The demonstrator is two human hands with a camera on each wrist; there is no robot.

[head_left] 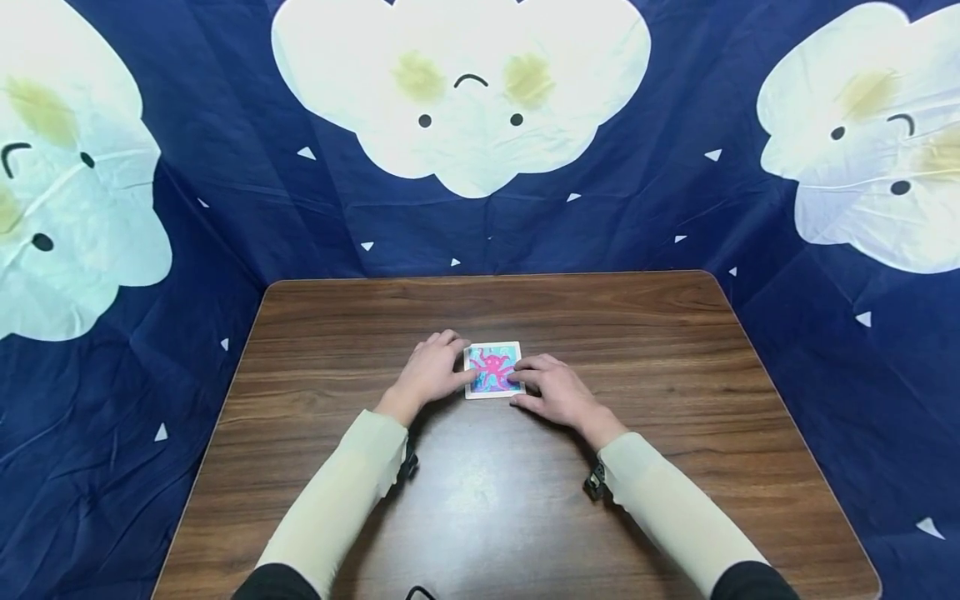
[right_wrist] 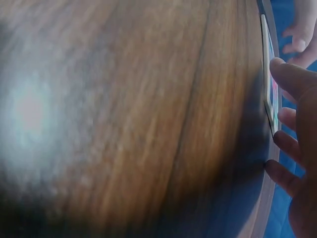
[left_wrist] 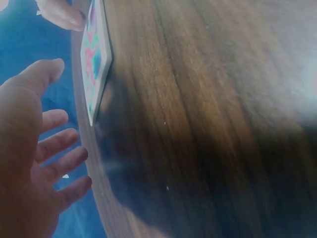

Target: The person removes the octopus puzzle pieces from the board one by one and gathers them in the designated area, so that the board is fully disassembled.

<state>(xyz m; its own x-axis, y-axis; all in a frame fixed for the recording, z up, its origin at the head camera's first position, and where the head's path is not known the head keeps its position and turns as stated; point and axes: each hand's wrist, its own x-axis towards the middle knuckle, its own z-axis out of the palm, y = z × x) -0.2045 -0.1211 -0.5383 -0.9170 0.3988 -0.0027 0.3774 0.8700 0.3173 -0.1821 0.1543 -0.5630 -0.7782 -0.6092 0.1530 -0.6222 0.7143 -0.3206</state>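
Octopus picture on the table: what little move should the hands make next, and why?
I'd suggest the left hand and right hand gently close in on opposite sides of the octopus picture. It appears to lie flat on the table between them, and both hands look relaxed rather than curled round it, so neither seems to have a grip yet.

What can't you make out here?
Underside of the octopus picture: every view, hidden against the table.
Part of its right edge: head view, behind the right hand.
Its upper end: left wrist view, cut by top edge.
Thin black loop: head view, cut by bottom edge.
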